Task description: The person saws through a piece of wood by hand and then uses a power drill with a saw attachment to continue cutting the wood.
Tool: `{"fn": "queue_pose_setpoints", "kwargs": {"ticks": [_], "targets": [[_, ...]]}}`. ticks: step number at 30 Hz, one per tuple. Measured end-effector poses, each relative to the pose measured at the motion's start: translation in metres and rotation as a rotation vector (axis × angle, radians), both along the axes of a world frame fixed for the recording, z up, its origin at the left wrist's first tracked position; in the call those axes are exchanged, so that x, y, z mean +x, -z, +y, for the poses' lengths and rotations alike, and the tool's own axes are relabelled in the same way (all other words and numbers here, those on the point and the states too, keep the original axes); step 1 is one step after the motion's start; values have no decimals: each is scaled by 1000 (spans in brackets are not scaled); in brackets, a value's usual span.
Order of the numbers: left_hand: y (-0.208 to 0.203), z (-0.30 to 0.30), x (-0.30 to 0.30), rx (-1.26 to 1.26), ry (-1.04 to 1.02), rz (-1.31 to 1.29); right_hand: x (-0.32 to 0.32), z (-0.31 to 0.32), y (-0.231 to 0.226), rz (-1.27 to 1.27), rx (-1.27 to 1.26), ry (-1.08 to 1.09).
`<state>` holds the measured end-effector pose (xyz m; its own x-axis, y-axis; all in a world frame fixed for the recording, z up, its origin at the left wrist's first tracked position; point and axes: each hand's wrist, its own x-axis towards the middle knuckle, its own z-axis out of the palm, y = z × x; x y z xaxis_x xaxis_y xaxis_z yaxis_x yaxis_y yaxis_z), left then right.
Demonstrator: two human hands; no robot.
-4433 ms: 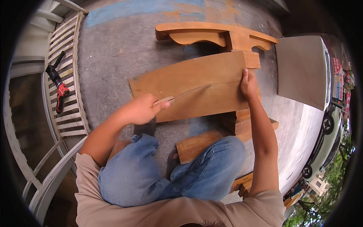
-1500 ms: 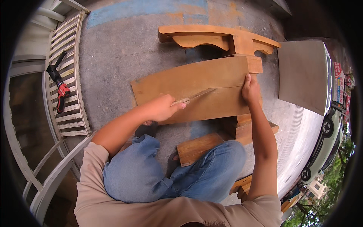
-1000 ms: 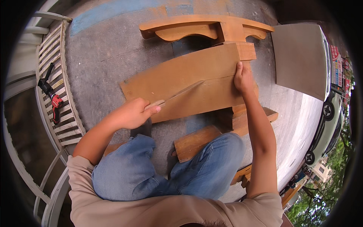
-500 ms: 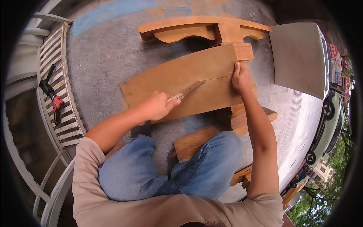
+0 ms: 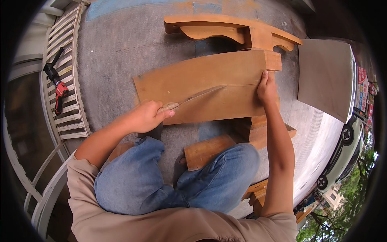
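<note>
handsaw (image 5: 190,99) in left hand (image 5: 147,116), right hand (image 5: 267,89) on brown board (image 5: 193,76), fingers clamped on each; slit (image 5: 242,85) partway from right side, rest seemingly uncut.

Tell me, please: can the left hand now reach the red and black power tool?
Probably not immediately: the left hand holds the wooden-handled saw, and the power tool lies farther left on the white slatted frame, though the way looks unblocked.

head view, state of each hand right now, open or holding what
Left hand: closed around the wooden handle of a long blade.
Right hand: holding the brown board at its right end, thumb on top.
</note>
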<state>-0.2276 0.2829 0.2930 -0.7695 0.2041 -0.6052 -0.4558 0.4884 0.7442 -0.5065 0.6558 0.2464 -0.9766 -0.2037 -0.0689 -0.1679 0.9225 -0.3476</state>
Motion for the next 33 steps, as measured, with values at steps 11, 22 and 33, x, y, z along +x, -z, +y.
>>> {"fn": "queue_pose_setpoints", "kwargs": {"ticks": [11,22,33], "targets": [[-4,12,-19,-270,184,168,-3,0,-1,-9,34,-22],[-18,-16,-1,-147,49,106,1,-13,-9,-11,18,-38],[-28,-15,-3,-190,63,78,-9,11,4,6,70,-39]]}}
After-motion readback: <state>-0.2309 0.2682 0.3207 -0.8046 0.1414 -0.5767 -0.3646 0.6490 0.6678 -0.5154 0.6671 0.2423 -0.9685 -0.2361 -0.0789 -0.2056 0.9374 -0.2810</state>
